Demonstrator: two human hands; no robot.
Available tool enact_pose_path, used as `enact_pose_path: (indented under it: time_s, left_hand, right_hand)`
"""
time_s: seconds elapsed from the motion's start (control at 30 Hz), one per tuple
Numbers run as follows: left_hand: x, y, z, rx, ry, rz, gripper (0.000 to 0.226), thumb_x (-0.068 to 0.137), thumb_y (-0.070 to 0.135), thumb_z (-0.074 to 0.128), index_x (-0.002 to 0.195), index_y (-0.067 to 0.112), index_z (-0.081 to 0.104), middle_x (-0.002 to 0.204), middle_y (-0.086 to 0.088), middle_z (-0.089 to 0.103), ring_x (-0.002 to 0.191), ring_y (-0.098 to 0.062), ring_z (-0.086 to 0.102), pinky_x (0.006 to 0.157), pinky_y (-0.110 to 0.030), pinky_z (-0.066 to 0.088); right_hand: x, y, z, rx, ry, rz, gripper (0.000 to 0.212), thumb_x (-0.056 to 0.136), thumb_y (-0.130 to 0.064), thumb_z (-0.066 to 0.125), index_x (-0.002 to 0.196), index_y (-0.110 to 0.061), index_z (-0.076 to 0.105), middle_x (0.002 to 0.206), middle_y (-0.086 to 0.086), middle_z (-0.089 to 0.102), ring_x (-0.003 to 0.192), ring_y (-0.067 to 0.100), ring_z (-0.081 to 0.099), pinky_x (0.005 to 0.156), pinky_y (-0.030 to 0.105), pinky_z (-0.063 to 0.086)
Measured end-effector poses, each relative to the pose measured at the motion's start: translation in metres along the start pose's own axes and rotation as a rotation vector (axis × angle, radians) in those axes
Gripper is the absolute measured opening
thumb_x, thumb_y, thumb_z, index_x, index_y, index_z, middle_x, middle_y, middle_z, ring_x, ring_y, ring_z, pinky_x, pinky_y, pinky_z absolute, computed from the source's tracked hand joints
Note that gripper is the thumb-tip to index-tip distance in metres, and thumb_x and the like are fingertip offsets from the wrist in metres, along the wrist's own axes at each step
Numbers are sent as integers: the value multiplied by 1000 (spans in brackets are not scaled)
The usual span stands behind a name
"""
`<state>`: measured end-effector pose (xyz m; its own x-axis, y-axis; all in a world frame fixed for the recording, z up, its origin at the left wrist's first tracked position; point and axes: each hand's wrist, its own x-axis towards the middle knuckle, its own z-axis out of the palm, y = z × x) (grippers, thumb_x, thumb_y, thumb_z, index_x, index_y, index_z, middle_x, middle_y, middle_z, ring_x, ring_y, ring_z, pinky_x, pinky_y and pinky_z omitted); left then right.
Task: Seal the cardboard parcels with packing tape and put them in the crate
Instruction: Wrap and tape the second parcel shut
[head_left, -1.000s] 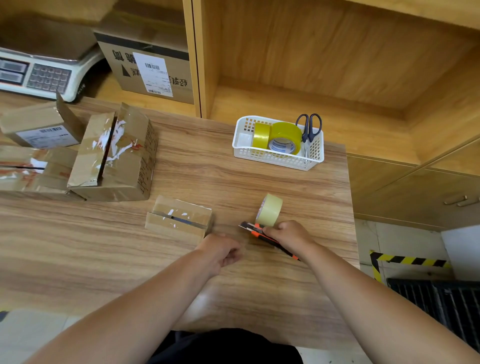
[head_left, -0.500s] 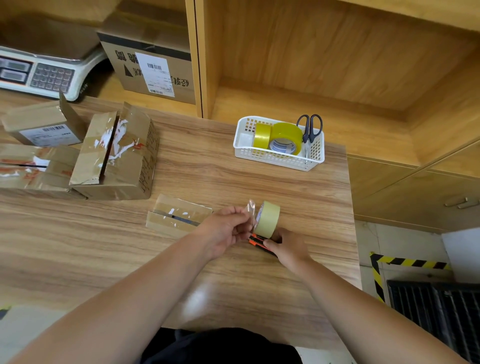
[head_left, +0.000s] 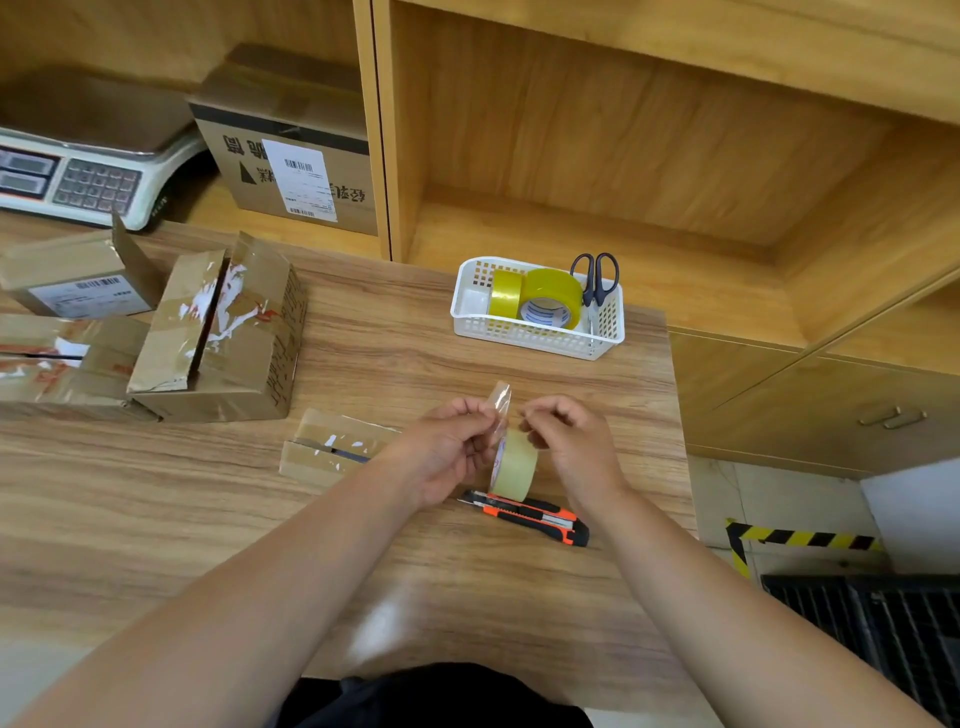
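Observation:
A roll of clear packing tape (head_left: 514, 464) stands on edge on the wooden table (head_left: 156, 519). My left hand (head_left: 451, 451) pinches its loose end (head_left: 500, 399), which is pulled up from the roll. My right hand (head_left: 571, 441) has curled fingers on the top of the roll. A small cardboard parcel (head_left: 332, 447) with an open slit lies just left of my left hand. A bigger parcel (head_left: 223, 332) with loose flaps sits further left, beside two others (head_left: 67, 364) (head_left: 72, 280). A black crate (head_left: 883, 623) shows on the floor at lower right.
An orange and black utility knife (head_left: 530, 516) lies on the table under my hands. A white basket (head_left: 537, 332) holds yellow tape rolls and scissors. A scale (head_left: 78, 176) and a labelled box (head_left: 291, 156) sit on the back shelf. The table's right edge is near.
My right hand let go of the utility knife and rose to the tape roll. My left hand came over, took the loose tape end and pulled it up.

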<state>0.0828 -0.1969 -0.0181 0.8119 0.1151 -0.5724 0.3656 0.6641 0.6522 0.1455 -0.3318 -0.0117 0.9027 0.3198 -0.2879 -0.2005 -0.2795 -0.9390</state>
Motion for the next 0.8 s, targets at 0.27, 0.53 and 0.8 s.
enact_pose_path:
  time_s: [0.27, 0.53, 0.8]
  left_hand:
    - [-4, 8, 2, 71, 39, 119, 17, 92, 2, 56, 79, 14, 55, 58, 2, 58, 53, -5, 51, 50, -16, 46]
    - [-10, 18, -10, 141, 81, 176, 14, 91, 4, 58, 82, 14, 56, 71, -2, 61, 61, -8, 56, 55, -16, 48]
    - [-22, 39, -32, 134, 53, 208, 17, 92, 1, 56, 78, 12, 56, 65, -2, 61, 58, -7, 60, 57, -17, 50]
  right_hand:
    - [-2, -24, 14, 235, -257, 393, 20, 91, -22, 60, 73, -14, 65, 68, 0, 61, 58, 9, 51, 64, 25, 43]
    - [3, -35, 22, 295, -311, 588, 17, 86, -20, 63, 71, -14, 68, 67, -2, 60, 61, 10, 52, 61, 25, 45]
    - [3, -45, 57, 562, -335, 794, 12, 66, -23, 69, 63, -11, 69, 65, 1, 59, 61, 13, 51, 61, 25, 40]
